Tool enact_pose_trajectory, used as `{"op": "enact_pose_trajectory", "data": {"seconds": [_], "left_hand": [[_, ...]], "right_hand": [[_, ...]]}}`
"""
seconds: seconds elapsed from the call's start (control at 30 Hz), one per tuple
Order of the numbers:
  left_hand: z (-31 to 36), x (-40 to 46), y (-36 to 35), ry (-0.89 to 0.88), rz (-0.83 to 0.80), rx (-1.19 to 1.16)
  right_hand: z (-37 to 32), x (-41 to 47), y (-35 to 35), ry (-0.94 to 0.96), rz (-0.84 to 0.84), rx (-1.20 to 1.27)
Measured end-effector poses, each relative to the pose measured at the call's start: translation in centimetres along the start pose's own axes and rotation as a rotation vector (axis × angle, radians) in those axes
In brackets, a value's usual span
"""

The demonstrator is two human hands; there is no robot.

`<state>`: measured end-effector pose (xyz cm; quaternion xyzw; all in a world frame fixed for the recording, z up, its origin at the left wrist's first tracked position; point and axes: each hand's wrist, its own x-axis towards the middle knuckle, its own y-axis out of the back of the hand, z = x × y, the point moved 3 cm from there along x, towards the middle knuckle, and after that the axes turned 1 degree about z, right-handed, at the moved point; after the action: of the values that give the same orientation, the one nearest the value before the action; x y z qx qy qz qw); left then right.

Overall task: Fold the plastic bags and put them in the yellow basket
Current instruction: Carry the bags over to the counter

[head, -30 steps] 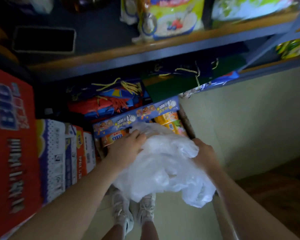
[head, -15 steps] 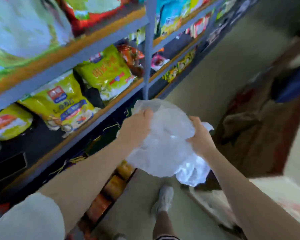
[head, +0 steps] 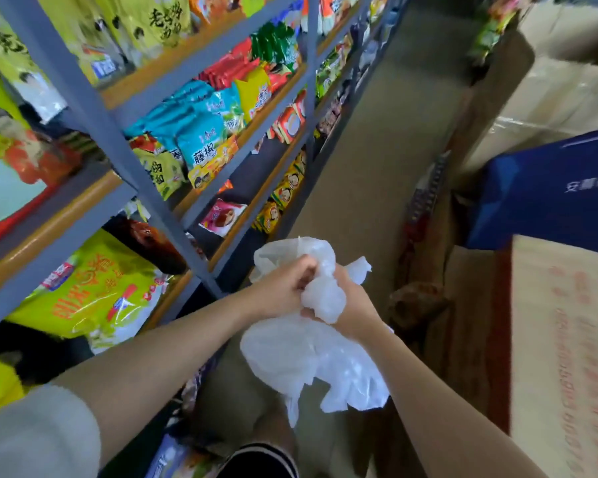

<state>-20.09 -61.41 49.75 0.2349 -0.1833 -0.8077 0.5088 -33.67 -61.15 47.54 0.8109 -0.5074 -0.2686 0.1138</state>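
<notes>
a bunch of white plastic bags (head: pixel 311 360) is held in mid-air above the aisle floor (head: pixel 377 160), in front of the person's body. the left hand (head: pixel 280 294) is curled round the crumpled upper part of the bunch, fingers bent inward. the right hand (head: pixel 354 312) is closed on the same wad from the other side, though its fingertips are hidden by the plastic, so the exact grip cannot be told. the looser lower part of the bags is left hanging below both wrists. a grey metal shelf rack (head: pixel 145 188) stocked with snack packets (head: pixel 201 132) is seen at the left; cardboard boxes (head: pixel 563 339) and a blue box (head: pixel 549 191) are stacked at the right.
</notes>
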Motion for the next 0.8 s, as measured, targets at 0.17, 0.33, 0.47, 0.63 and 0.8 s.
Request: {"op": "enact_pose_trajectory", "data": {"seconds": [0.17,0.33,0.47,0.63,0.8], "left_hand": [[-1.9,12.8,5.0,-0.033,-0.173,0.267],[-4.9,24.3,13.9,-0.054,-0.062,0.897],[-6.7,32.3,17.8,-0.094,-0.108,0.981],[-7.2,44.3,20.8,-0.116,-0.074,0.952],[-6.4,59.2,23.4,-0.145,-0.031,0.917]], "right_hand": [[1.6,9.8,7.3,-0.206,0.145,-0.438],[0.5,18.4,13.5,-0.447,0.236,-0.700],[0.0,24.1,17.9,-0.522,0.309,-0.753],[1.7,31.6,25.4,-0.564,0.514,-0.687],[4.5,42.9,35.0,-0.526,0.632,-0.559]]}}
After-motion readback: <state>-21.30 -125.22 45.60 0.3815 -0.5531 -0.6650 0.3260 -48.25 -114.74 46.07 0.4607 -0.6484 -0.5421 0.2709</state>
